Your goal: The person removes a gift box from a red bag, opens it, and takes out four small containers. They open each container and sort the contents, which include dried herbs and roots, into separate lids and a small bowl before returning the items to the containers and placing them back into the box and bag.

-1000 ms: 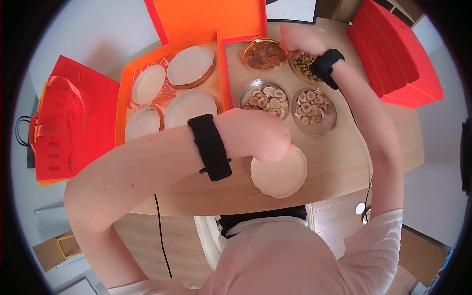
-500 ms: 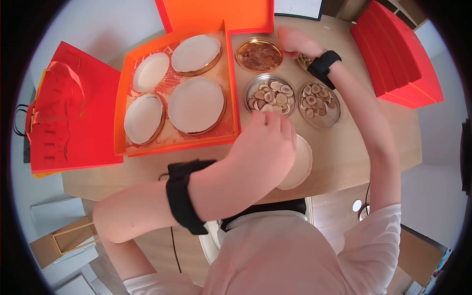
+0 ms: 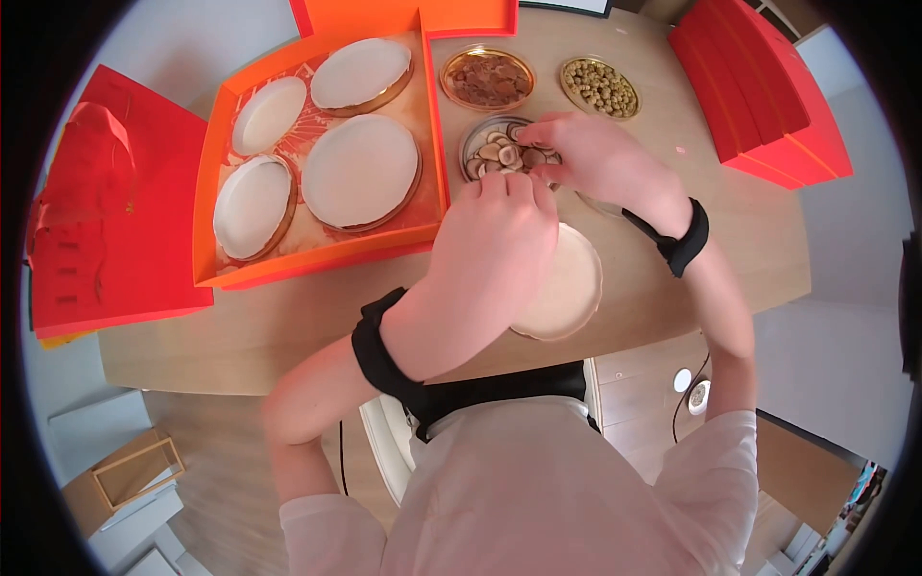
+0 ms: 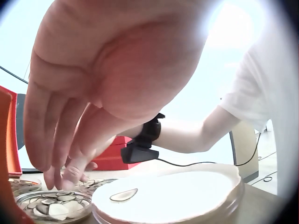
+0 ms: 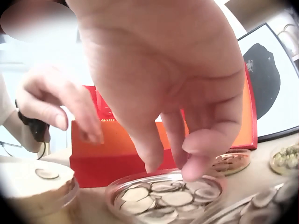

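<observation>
Thin pale slices with dark rims point(image 3: 499, 152) fill a clear round dish. My right hand point(image 3: 615, 163) hangs over its right side; the right wrist view shows that hand point(image 5: 173, 84) with thumb and fingers parted, nothing visible between them. Bent at the wrist, my left hand point(image 3: 495, 259) is at the dish's near edge, its fingers pointing down and loosely bent in the right wrist view; no held item shows. A cream round disc point(image 3: 571, 288) is just right of that hand, partly covered by it. One slice point(image 4: 124, 195) lies flat on the disc point(image 4: 182, 186).
An orange box point(image 3: 322, 259) holding several white-topped round tins point(image 3: 360, 173) stands left. Behind are dishes of reddish-brown pieces point(image 3: 490, 79) and greenish buds point(image 3: 603, 88). Red boxes point(image 3: 759, 106) stand back right, a red bag point(image 3: 125, 211) far left. Another slice dish is mostly hidden under my right hand.
My right hand has come from the bud dish to the slice dish, uncovering the buds. My left hand has moved off the disc's top edge to the dish's near side. The head view has shifted.
</observation>
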A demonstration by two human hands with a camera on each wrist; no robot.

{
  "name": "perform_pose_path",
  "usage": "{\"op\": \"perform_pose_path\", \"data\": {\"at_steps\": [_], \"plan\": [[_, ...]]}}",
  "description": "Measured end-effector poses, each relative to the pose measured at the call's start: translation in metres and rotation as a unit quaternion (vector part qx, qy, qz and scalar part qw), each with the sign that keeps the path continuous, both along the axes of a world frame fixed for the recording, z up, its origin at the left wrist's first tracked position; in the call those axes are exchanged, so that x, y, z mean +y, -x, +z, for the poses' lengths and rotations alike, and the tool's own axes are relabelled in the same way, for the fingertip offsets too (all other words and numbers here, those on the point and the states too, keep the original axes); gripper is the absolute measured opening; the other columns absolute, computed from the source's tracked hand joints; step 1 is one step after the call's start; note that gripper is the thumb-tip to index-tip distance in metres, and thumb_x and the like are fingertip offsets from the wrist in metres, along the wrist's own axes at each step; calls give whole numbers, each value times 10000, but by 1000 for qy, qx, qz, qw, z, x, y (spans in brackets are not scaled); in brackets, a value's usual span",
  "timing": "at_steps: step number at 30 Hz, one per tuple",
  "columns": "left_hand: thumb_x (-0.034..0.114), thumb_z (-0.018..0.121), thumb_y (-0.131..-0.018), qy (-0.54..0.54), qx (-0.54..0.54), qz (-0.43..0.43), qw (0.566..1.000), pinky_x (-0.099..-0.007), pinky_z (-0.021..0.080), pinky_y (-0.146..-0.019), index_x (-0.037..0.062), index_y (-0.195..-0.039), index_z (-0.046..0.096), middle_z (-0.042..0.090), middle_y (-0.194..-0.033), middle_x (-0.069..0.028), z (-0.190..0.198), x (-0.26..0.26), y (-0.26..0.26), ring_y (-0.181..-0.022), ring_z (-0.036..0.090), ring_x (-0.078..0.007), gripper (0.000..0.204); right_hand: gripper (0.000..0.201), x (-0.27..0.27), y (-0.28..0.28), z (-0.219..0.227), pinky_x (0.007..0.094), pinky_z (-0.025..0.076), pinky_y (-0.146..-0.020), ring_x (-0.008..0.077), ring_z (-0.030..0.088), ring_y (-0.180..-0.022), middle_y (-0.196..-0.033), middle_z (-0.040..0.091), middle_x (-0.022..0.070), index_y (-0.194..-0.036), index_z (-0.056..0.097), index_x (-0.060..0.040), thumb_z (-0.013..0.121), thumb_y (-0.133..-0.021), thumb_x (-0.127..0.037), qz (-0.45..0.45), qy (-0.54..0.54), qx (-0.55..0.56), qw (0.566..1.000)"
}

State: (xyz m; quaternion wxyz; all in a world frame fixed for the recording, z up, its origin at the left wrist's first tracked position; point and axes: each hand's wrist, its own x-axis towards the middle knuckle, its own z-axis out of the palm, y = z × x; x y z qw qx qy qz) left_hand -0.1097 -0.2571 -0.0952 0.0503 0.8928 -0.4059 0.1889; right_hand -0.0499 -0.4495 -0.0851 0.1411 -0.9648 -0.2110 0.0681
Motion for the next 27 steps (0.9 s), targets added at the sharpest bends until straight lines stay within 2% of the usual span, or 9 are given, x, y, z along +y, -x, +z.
{"op": "perform_pose_path", "data": {"at_steps": [2,6,9,12,15,21,23,27], "plan": [[104,685,-736,9,15,-11,1000,-327,542,-661,1,-853,679,664,-787,-106,-7,1,-2,-782,672,-233,157,254,1,-1,-1,411,551,-835,318,701,-939,-1127,710,128,-1099,726,-41,756,-862,-128,4,16,23,1000],[109,699,-725,1,35,-19,999,-330,548,-654,-2,-850,683,668,-776,-109,-10,4,0,-778,681,-236,167,199,-3,-2,-11,421,552,-807,329,702,-883,-984,729,129,-1038,719,-28,742,-846,-78,13,-17,-5,1000],[117,724,-813,-71,122,-33,989,-376,565,-750,-56,-1061,641,663,-954,-143,13,6,0,-893,673,-284,313,156,-1,-5,-15,428,552,-779,336,699,-834,-859,723,127,-983,715,-26,732,-829,-52,4,-37,-3,999],[91,721,-706,-40,67,-39,996,-343,564,-688,7,-865,699,678,-807,-124,15,2,-11,-803,690,-250,182,120,0,-8,-16,424,547,-748,336,692,-802,-801,711,131,-939,705,-24,717,-820,-40,11,-34,-15,999],[100,738,-724,-29,88,-6,996,-365,569,-719,21,-868,718,687,-852,-133,4,-8,-24,-842,693,-263,165,112,0,-11,-16,411,540,-726,332,686,-791,-810,709,138,-925,695,-25,708,-816,-43,13,-26,6,1000],[140,776,-727,-99,169,28,980,-405,557,-759,47,-894,750,701,-921,-134,-6,-16,-35,-896,693,-274,193,135,-7,-16,-23,394,540,-709,312,691,-776,-797,700,134,-925,680,-18,735,-810,-61,26,-54,-4,998],[149,780,-723,-89,131,55,986,-398,550,-750,52,-891,751,701,-916,-129,-18,-20,-41,-892,694,-270,196,147,-10,-20,-25,392,543,-712,301,695,-773,-802,701,131,-922,676,-16,751,-806,-66,22,-82,10,996],[157,788,-712,-66,72,83,992,-388,540,-736,51,-880,749,699,-908,-121,-35,-24,-48,-888,696,-264,203,171,-9,-22,-22,388,543,-716,297,695,-775,-819,706,130,-926,669,-14,769,-797,-63,15,-66,24,997]]}}
